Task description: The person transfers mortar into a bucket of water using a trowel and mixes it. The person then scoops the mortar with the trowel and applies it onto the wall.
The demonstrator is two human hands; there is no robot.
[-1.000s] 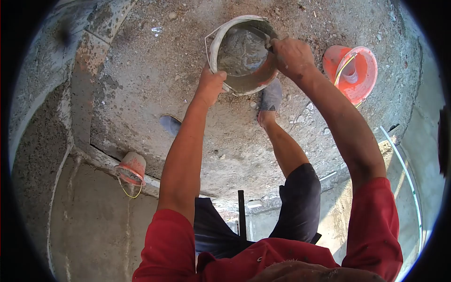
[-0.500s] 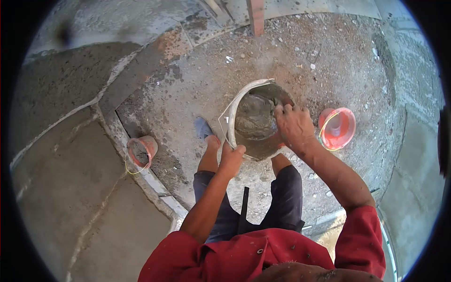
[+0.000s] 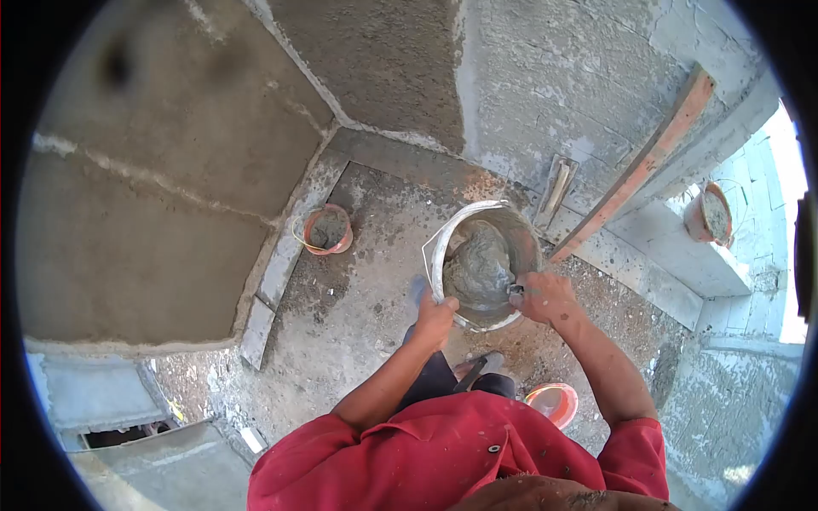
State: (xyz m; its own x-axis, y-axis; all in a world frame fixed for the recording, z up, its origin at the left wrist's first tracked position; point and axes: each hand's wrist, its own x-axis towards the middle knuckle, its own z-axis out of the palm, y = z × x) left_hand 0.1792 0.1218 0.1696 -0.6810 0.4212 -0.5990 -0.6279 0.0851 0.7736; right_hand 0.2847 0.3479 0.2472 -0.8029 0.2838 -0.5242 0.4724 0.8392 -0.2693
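Note:
A large whitish bucket (image 3: pixel 438 262) with wet grey mortar (image 3: pixel 481 264) in it is held up in front of my body, above the floor. My left hand (image 3: pixel 435 325) is closed around its near-left rim, close to the thin wire handle. Over the near-right part of the bucket, my right hand (image 3: pixel 547 298) is closed on a small tool with a dark end (image 3: pixel 515 290). The rest of that tool is hidden by the hand and the mortar, so its kind cannot be made out.
A small red bucket of mortar (image 3: pixel 329 231) stands at the left by the wall base. Another red bucket (image 3: pixel 554 404) is near my legs. A third (image 3: pixel 714 213) sits on a ledge at the right. A wooden beam (image 3: pixel 639 162) leans against the wall.
My view and body have turned, bringing the wall, beam and ledge into sight. The large bucket has moved with me toward the wall. Both hands keep their hold.

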